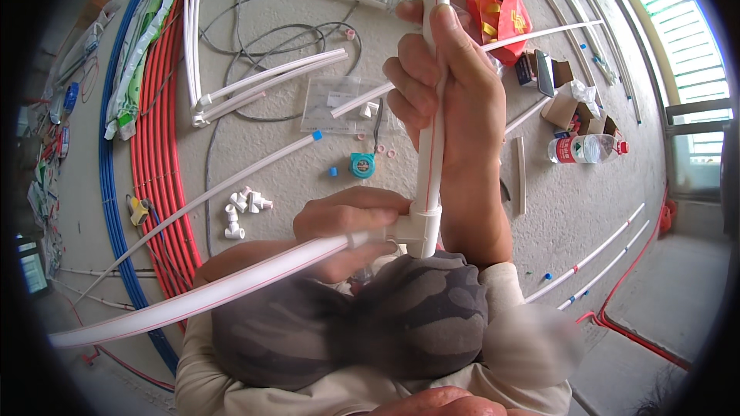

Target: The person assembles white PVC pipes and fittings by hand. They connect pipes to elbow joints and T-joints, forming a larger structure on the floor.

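Note:
Before my knees, a white plastic tee fitting (426, 225) joins two white pipes. One pipe with a red line (431, 150) rises away from me out of the tee. The other white pipe (231, 286) runs from the tee's side branch toward the lower left. My right hand (462, 81) is wrapped round the upright pipe, thumb laid along it. My left hand (343, 223) is closed about the tee's side branch, where the second pipe meets it; its lower fingers are partly hidden behind that pipe.
Several white elbow fittings (250, 200) and a teal tape measure (362, 164) lie on the concrete floor. Red pipes (158, 162) and blue pipes (112, 185) run along the left. To the right are a red bag (497, 15), an open cardboard box (574, 112) and a water bottle (583, 149).

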A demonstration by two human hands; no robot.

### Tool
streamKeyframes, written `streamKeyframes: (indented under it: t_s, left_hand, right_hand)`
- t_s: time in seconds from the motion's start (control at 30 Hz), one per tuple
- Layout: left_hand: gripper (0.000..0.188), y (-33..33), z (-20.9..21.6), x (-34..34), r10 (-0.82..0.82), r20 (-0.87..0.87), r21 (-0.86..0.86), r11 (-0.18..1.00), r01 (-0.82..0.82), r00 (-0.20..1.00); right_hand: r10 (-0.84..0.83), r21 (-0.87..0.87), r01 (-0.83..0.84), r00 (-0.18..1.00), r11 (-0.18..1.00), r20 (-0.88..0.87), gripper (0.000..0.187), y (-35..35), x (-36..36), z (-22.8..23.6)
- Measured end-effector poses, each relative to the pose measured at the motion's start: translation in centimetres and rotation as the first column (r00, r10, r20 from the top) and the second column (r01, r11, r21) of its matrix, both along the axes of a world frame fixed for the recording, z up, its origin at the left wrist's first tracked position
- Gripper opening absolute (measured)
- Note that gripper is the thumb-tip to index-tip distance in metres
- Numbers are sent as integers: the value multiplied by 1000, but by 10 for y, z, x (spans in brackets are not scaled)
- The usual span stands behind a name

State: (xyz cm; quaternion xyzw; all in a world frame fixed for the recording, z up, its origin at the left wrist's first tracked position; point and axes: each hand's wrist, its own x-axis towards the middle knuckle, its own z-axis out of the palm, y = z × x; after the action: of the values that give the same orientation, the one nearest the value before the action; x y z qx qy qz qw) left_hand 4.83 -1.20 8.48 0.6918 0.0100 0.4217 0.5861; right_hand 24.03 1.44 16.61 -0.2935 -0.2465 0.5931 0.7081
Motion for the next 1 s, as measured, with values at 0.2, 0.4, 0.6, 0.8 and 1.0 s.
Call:
streamKeyframes:
  t_s: [0.2,0.4,0.6,0.8,1.0]
  left_hand:
    - [58,0,2,-5,6,-62,39,999,-3,998]
    - [56,-2,6,1,-2,-91,-2,1000,2,996]
    - [53,-5,16,4,-31,-66,-3,1000,31,997]
    - [48,-12,13,8,-4,-5,-30,1000,4,1000]
    - [47,-12,11,9,-22,16,-37,999,22,1000]
  right_hand:
    - [2,7,-2,1000,1000,-2,40,-4,-1,-5]
    - [41,13,-40,999,999,-17,38,4,11,-6]
    - [4,-71,-13,993,997,-116,36,-7,11,-12]
    - [-48,-77,40,994,996,-101,37,-18,10,-12]
    - [-96,-96,91,994,991,-55,35,-22,7,-6]
